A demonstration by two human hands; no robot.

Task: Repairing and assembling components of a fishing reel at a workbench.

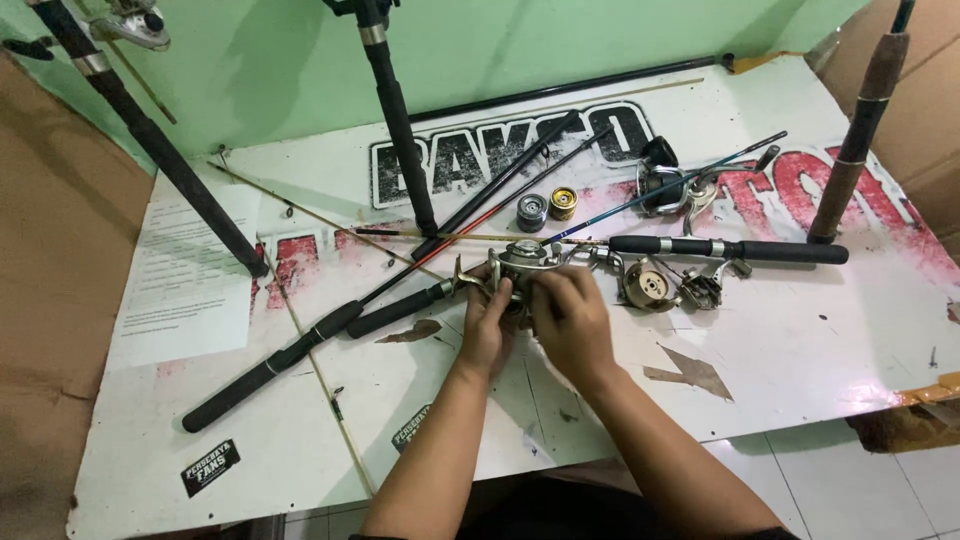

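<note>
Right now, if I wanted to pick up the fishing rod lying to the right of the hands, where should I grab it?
Grab the rod by its thick black handle, probably from above. It lies flat and sideways on the white board, and the handle is the widest part. The thin tip end runs close to the right hand and the spinning reel it works on.

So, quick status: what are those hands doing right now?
Left hand and right hand both gripping silver fishing reel. Second reel and black-handled rod lie close by, right.
</note>
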